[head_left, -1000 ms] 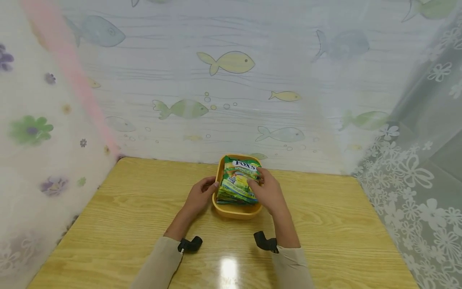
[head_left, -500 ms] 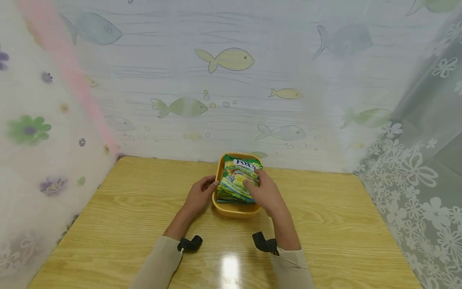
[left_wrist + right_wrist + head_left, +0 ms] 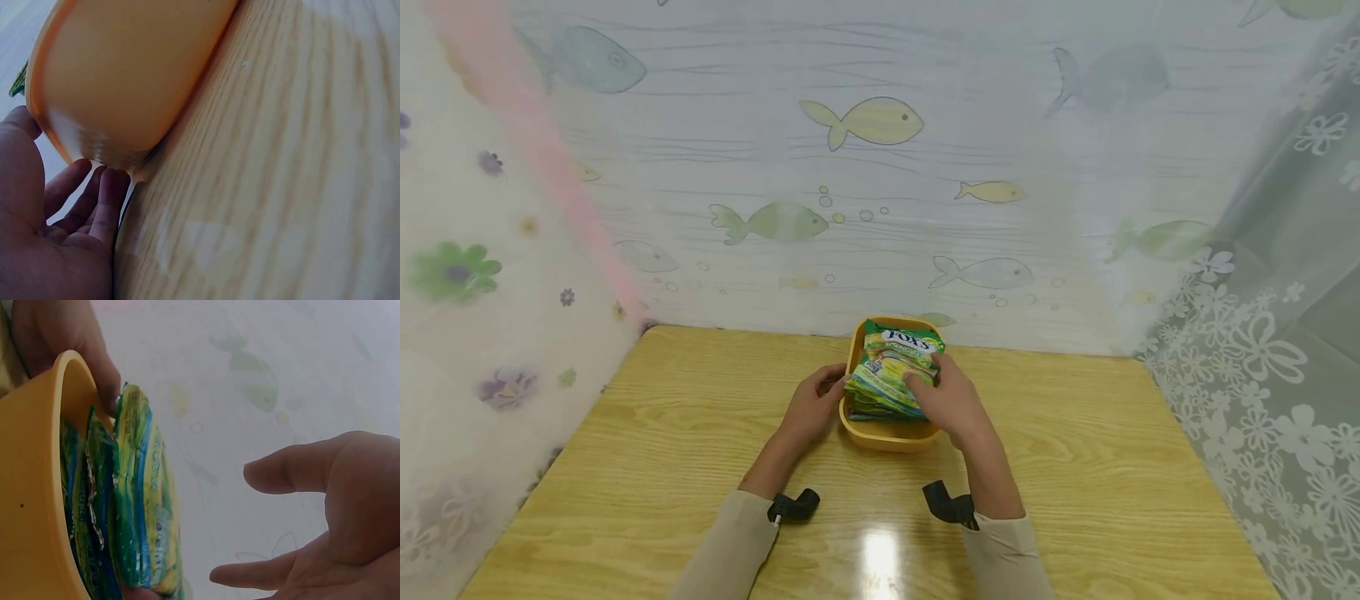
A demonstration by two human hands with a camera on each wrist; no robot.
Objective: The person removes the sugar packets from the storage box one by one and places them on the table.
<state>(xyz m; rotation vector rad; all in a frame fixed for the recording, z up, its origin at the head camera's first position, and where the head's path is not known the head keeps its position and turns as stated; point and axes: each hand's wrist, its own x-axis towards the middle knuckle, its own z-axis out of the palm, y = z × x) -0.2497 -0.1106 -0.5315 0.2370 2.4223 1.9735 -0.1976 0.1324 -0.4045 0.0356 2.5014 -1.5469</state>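
A yellow plastic basket [image 3: 891, 442] holds a stack of green-and-yellow candy packets [image 3: 887, 383] with FOX'S lettering. My left hand [image 3: 811, 408] holds the basket's left side, its thumb at the rim and its fingertips against the outer wall [image 3: 125, 81]. In the right wrist view that thumb reaches the edge of the outermost packet [image 3: 144, 500]. My right hand [image 3: 951, 400] is over the right side of the stack. Its thumb [image 3: 275, 469] stands out away from the packets, while one fingertip shows at the outermost packet's lower edge.
The basket stands on a light wooden table [image 3: 1075, 467], near its back edge. Behind rises a fish-patterned curtain [image 3: 880, 192], with flowered cloth at the left and sheer floral fabric [image 3: 1262, 375] at the right. Both wrists carry small black camera mounts [image 3: 951, 504].
The top packet has tilted and slid slightly left, so its lower left corner reaches the basket's rim. My right hand has shifted slightly left with it; my left hand keeps its place.
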